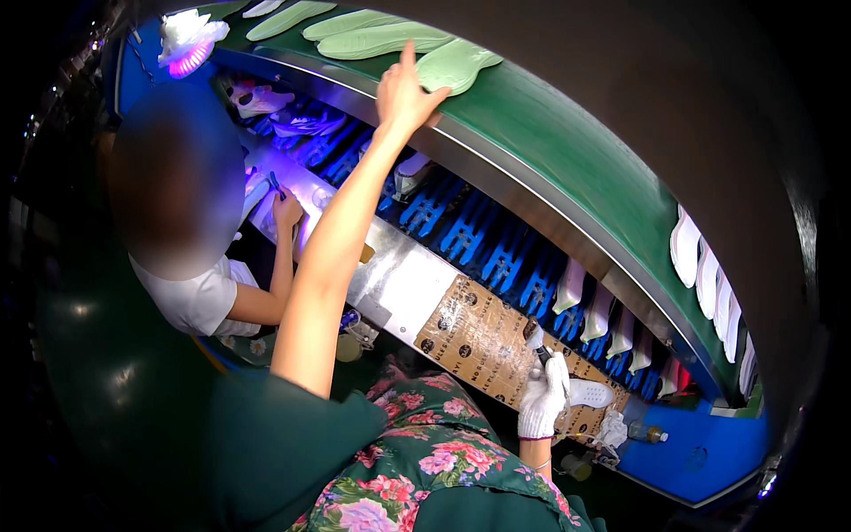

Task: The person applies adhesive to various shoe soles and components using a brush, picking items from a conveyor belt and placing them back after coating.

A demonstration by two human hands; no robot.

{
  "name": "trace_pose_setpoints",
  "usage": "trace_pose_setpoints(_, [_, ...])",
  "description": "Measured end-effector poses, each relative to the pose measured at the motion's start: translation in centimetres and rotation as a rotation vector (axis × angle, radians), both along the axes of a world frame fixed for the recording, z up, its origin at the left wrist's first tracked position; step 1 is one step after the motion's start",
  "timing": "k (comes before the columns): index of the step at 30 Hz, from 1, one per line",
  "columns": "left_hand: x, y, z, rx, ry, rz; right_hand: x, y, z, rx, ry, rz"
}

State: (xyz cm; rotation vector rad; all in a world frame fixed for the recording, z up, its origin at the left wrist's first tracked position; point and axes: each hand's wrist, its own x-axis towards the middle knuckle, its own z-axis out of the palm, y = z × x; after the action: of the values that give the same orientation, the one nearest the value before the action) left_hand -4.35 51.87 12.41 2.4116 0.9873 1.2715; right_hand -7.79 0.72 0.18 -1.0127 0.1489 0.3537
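Observation:
My left hand is bare and stretched far out over the upper green belt. Its index finger and thumb are spread at the edge of a pale green shoe sole, touching it. More pale green soles lie just beyond and to the left. My right hand, in a white knitted glove, is closed around a small brush whose head points away from me. Beside this hand is a white sole-shaped piece with small holes on the cardboard-covered ledge.
Below the upper belt runs a rack of blue holders, some carrying pale shoe parts. White soles lie on the belt at right. A co-worker works at left under violet light. A bottle lies at lower right.

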Motion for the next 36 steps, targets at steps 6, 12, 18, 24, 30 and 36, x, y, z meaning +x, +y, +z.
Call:
trace_pose_setpoints(6, [5.1,2.4,0.5,-0.014,0.067,-0.030,-0.6,0.2,-0.5,-0.041,-0.006,0.021])
trace_pose_setpoints(12, [-1.1,15.6,-0.5,0.032,0.246,0.658,-1.0,-1.1,-0.7,-0.091,0.043,-0.025])
trace_pose_setpoints(18, [-5.8,16.5,0.0,0.190,0.373,0.066,-1.4,-1.1,-0.8,-0.093,0.100,-0.018])
trace_pose_setpoints(24, [-8.0,14.2,-1.3,0.166,0.017,-0.038,-0.9,-0.4,-0.3,-0.088,0.080,0.057])
trace_pose_setpoints(30, [-8.3,9.0,-0.9,0.135,0.123,0.093,0.1,-1.9,-0.9,-0.058,0.062,0.120])
trace_pose_setpoints(36, [-11.5,3.2,-1.8,-0.156,-0.529,-0.299,0.8,-4.6,-1.1,-0.028,0.076,0.114])
